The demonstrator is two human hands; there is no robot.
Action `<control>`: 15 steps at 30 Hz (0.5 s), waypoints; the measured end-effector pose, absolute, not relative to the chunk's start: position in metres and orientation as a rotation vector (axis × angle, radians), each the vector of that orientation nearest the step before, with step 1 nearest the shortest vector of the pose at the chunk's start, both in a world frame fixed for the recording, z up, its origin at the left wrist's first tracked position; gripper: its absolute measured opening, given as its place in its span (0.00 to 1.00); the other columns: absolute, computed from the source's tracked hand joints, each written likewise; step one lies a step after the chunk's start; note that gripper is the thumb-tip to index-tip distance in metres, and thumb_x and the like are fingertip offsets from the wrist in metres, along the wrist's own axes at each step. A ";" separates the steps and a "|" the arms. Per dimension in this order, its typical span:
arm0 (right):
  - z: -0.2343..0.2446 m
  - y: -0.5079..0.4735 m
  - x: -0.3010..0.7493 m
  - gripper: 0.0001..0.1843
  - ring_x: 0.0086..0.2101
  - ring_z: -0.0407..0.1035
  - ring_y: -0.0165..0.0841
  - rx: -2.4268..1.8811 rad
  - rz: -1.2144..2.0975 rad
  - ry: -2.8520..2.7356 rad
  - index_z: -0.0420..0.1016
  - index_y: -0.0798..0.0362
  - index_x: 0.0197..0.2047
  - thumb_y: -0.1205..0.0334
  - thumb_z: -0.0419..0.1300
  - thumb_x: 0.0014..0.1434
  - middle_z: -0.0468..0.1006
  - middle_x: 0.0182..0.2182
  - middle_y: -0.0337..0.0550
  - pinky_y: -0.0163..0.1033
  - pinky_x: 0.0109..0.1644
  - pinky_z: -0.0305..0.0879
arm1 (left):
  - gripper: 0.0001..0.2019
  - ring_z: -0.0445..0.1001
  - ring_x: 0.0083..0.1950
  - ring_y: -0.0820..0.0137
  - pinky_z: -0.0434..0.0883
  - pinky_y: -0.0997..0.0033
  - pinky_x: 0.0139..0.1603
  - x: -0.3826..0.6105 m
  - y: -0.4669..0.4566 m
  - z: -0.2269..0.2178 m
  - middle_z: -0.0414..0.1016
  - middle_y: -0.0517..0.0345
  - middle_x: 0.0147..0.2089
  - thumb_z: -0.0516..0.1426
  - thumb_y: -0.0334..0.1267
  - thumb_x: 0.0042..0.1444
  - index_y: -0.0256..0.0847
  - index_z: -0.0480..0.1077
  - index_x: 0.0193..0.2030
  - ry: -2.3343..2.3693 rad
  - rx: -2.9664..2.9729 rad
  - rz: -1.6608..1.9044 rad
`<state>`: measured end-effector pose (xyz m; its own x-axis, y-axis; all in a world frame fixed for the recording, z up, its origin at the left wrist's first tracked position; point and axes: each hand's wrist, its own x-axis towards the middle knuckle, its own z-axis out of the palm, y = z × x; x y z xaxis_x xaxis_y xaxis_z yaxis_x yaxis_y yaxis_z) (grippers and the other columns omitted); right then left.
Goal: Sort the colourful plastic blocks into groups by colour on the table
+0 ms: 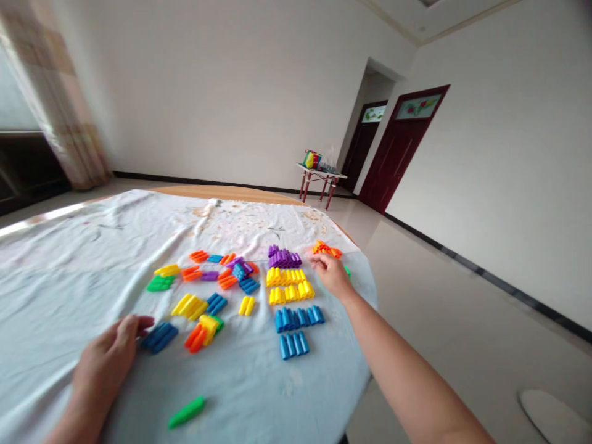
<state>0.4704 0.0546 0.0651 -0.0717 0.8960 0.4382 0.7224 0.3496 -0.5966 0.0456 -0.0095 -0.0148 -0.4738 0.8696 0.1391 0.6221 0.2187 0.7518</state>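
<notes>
My left hand (110, 350) rests on the left of the cloth, its fingers stretched towards a group of blue plastic pieces (160, 337). The fingertips are right beside those pieces and do not seem to grip them. My right hand (330, 273) is closed in a pinch just in front of a small pile of orange pieces (326, 249); anything between the fingertips is too small or blurred to make out. A green piece (348, 272) shows partly behind this hand. To its left lie sorted rows of purple (284, 258), yellow (290, 293) and blue pieces (300, 318).
Mixed coloured pieces (227, 279) lie in the table's middle, with a yellow group (189, 306) nearer. One pointed green piece (186, 412) lies near the front. The white cloth (250, 394) is wrinkled. Beyond the round table stands a small side table (320, 173) with bags.
</notes>
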 end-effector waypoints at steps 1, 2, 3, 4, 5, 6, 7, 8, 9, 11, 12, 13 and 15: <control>0.061 0.044 0.446 0.16 0.41 0.71 0.31 -1.306 0.348 -1.881 0.75 0.53 0.42 0.73 0.51 0.55 0.78 0.40 0.42 0.36 0.48 0.65 | 0.22 0.74 0.36 0.62 0.69 0.67 0.36 0.044 -0.011 -0.015 0.78 0.55 0.31 0.46 0.51 0.51 0.40 0.74 0.35 2.136 1.331 1.124; 0.057 0.033 0.423 0.15 0.41 0.71 0.31 -1.210 0.413 -1.932 0.75 0.53 0.42 0.73 0.51 0.55 0.78 0.39 0.42 0.36 0.47 0.66 | 0.22 0.74 0.37 0.62 0.68 0.66 0.38 0.044 -0.011 -0.015 0.78 0.53 0.32 0.46 0.51 0.51 0.38 0.74 0.35 2.091 1.302 1.145; 0.052 0.022 0.400 0.15 0.40 0.71 0.31 -1.143 0.463 -1.971 0.76 0.52 0.41 0.73 0.52 0.55 0.78 0.38 0.42 0.36 0.46 0.66 | 0.22 0.74 0.37 0.62 0.68 0.67 0.38 0.044 -0.011 -0.015 0.77 0.53 0.32 0.46 0.51 0.51 0.38 0.74 0.36 2.074 1.287 1.161; 0.046 0.012 0.380 0.15 0.40 0.71 0.31 -1.083 0.505 -2.014 0.76 0.52 0.41 0.73 0.52 0.55 0.78 0.38 0.41 0.35 0.45 0.66 | 0.22 0.74 0.37 0.63 0.68 0.68 0.39 0.046 -0.010 -0.015 0.77 0.52 0.32 0.46 0.51 0.51 0.37 0.73 0.36 2.057 1.281 1.173; 0.041 0.004 0.361 0.14 0.39 0.71 0.31 -1.040 0.536 -2.049 0.76 0.52 0.41 0.73 0.53 0.55 0.78 0.38 0.41 0.35 0.45 0.66 | 0.22 0.74 0.37 0.63 0.68 0.68 0.39 0.047 -0.010 -0.015 0.77 0.52 0.32 0.46 0.52 0.52 0.37 0.73 0.35 2.043 1.284 1.186; 0.036 -0.002 0.345 0.14 0.38 0.71 0.31 -1.017 0.549 -2.071 0.76 0.52 0.41 0.72 0.53 0.55 0.78 0.37 0.42 0.35 0.44 0.66 | 0.22 0.74 0.37 0.64 0.68 0.69 0.39 0.048 -0.010 -0.015 0.77 0.53 0.32 0.45 0.52 0.52 0.37 0.73 0.35 2.033 1.289 1.198; 0.031 -0.007 0.332 0.13 0.38 0.71 0.31 -1.003 0.553 -2.093 0.75 0.52 0.41 0.72 0.54 0.55 0.77 0.36 0.42 0.35 0.44 0.66 | 0.23 0.74 0.36 0.64 0.68 0.69 0.39 0.050 -0.010 -0.014 0.77 0.53 0.32 0.45 0.52 0.52 0.37 0.73 0.35 2.023 1.295 1.210; 0.026 -0.010 0.321 0.13 0.37 0.70 0.31 -0.998 0.548 -2.105 0.75 0.53 0.41 0.72 0.55 0.54 0.77 0.36 0.42 0.36 0.44 0.66 | 0.23 0.74 0.36 0.65 0.68 0.70 0.38 0.051 -0.011 -0.014 0.77 0.53 0.32 0.45 0.52 0.52 0.38 0.73 0.34 2.016 1.299 1.223; 0.023 -0.012 0.311 0.13 0.37 0.70 0.32 -0.998 0.541 -2.111 0.75 0.53 0.42 0.71 0.55 0.54 0.77 0.36 0.43 0.36 0.45 0.66 | 0.23 0.74 0.36 0.65 0.68 0.70 0.38 0.052 -0.012 -0.013 0.77 0.54 0.31 0.45 0.52 0.52 0.38 0.73 0.33 2.012 1.304 1.234; 0.016 -0.013 0.298 0.13 0.39 0.69 0.33 -1.002 0.539 -2.105 0.74 0.54 0.44 0.69 0.57 0.54 0.76 0.37 0.44 0.37 0.46 0.65 | 0.22 0.74 0.36 0.65 0.68 0.70 0.37 0.054 -0.014 -0.011 0.77 0.55 0.31 0.45 0.52 0.52 0.39 0.73 0.32 2.006 1.308 1.254; 0.013 -0.013 0.294 0.13 0.40 0.69 0.34 -1.004 0.546 -2.095 0.74 0.55 0.45 0.68 0.58 0.54 0.76 0.38 0.45 0.38 0.47 0.65 | 0.22 0.74 0.35 0.65 0.68 0.70 0.36 0.054 -0.015 -0.010 0.77 0.56 0.30 0.45 0.52 0.52 0.39 0.73 0.31 2.002 1.310 1.261; 0.010 -0.012 0.290 0.14 0.41 0.69 0.34 -1.006 0.555 -2.084 0.73 0.55 0.45 0.67 0.58 0.55 0.76 0.39 0.45 0.38 0.48 0.65 | 0.21 0.73 0.35 0.65 0.68 0.71 0.36 0.055 -0.016 -0.008 0.77 0.56 0.29 0.45 0.51 0.51 0.39 0.73 0.31 1.998 1.313 1.268; 0.005 -0.012 0.286 0.13 0.42 0.69 0.34 -1.013 0.568 -2.075 0.73 0.54 0.46 0.66 0.58 0.55 0.76 0.39 0.45 0.39 0.48 0.64 | 0.21 0.73 0.34 0.65 0.68 0.71 0.35 0.057 -0.016 -0.006 0.76 0.57 0.28 0.45 0.51 0.51 0.40 0.73 0.30 1.989 1.317 1.279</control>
<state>0.2859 -0.0119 0.0054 -0.4100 0.8053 0.4282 0.4753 0.5893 -0.6533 0.0567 -0.0165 -0.0061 -0.4555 0.8809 0.1290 0.4828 0.1226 0.8671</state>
